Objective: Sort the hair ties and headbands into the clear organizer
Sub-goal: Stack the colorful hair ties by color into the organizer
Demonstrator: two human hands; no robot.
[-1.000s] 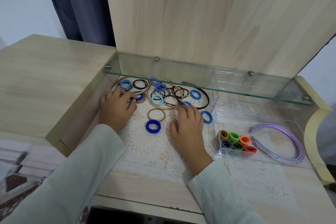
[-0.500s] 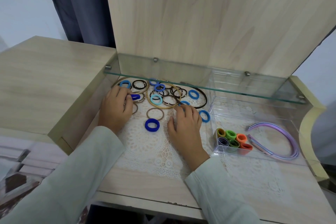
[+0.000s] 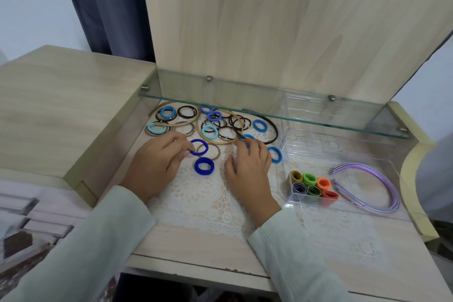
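The left hand (image 3: 157, 162) has drawn back from the heap of hair ties (image 3: 214, 116), bringing a thin dark blue tie (image 3: 199, 140) out with it. Pinched at the fingertips, the tie now lies across a tan ring (image 3: 219, 152), just behind the thick dark blue tie (image 3: 204, 160). A light teal tie (image 3: 149, 128), earlier covered by that hand, is exposed.

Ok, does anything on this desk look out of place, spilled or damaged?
Nothing looks damaged or spilled. The one untidy spot is the overlapping heap of blue, black and tan hair ties and thin hoops beneath the glass shelf, unsorted beside the clear plastic organizer.
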